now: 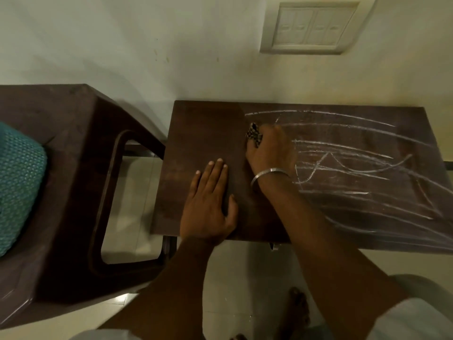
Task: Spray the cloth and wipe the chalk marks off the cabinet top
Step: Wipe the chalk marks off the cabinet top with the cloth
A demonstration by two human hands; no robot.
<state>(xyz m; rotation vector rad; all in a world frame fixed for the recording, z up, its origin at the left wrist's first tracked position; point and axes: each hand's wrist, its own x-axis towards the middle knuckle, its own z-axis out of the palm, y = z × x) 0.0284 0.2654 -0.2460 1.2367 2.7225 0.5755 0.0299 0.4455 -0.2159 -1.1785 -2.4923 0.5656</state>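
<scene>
The dark brown cabinet top (196, 133) stands against the wall. White chalk marks (348, 158) cover its right half, while the left part looks bare. My right hand (270, 149) is shut on a bunched black-and-white patterned cloth (254, 134) and presses it on the top at the left edge of the marks. A metal bangle circles that wrist. My left hand (210, 202) lies flat, fingers spread, on the near left part of the top. No spray bottle is in view.
A dark wooden chair frame (81, 168) with a teal cushion (17, 182) stands left of the cabinet. A switch plate (311, 28) is on the wall above. Pale floor tiles and a bare foot (297, 312) show below the cabinet's front edge.
</scene>
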